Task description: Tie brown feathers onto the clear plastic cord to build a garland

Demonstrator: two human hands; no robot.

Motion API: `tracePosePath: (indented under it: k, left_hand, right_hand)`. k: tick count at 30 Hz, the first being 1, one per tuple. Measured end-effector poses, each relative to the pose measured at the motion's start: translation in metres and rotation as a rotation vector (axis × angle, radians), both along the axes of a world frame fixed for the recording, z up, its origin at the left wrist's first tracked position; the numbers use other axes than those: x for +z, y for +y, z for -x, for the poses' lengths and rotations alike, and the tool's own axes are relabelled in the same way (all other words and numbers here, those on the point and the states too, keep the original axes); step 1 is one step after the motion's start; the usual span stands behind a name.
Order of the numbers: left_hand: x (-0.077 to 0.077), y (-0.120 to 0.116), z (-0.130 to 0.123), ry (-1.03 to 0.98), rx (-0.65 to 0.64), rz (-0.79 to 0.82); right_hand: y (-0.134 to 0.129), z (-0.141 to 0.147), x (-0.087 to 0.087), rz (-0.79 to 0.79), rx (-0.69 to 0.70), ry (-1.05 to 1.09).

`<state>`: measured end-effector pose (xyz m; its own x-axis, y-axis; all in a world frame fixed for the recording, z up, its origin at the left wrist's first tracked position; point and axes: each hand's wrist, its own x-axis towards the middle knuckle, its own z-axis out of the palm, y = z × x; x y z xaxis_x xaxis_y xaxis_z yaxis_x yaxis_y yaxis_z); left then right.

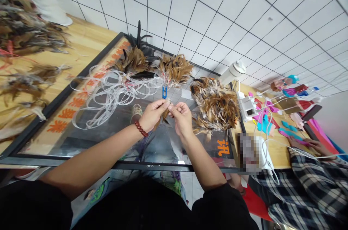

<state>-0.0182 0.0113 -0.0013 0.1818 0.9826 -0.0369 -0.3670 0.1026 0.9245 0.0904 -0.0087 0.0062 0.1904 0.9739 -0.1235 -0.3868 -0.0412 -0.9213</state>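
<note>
The small brown feather bunch [165, 114] is up in the air over the tabletop [95, 139], about midway between its left and right edges and closer to the near edge than to the far corner by the wall. The fingers of the left hand [152, 114] and the right hand [181, 116] are pinched together at its pale top end, with the tips touching or almost touching. The bunch should be very light, soft and floppy, and a puff of air could blow it away. The fluffy parts look easy to bend or mess up, and the thin stems may be stiffer but could snap or slide. The best place to hold it is by the bare stem end, with a soft pinch, so the fluff hangs free. The fingertips hide that end, so I can't tell how many feathers there are or if anything is tied around them. Some brown bits peek out under the left hand, and I can't tell if they belong to the same bunch. The shiny top makes reflections under the hands that mix things up. The big feather pile [217, 103] near the right edge is too tangled to count.
</note>
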Motion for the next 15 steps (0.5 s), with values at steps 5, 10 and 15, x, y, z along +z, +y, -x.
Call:
tracePosePath:
  k: [5,10,15]
  left_hand:
    - [-0.003,0.002,0.0,-0.049,0.003,0.057]
    - [0.002,0.0,0.002,-0.011,-0.106,0.012]
    - [0.007,-0.005,0.003,-0.009,-0.304,-0.009]
  right_hand:
    - [0.001,-0.004,-0.002,-0.022,0.046,-0.138]
    - [0.006,-0.024,-0.005,-0.22,0.083,-0.464]
    - [0.006,-0.036,-0.001,-0.349,0.226,-0.528]
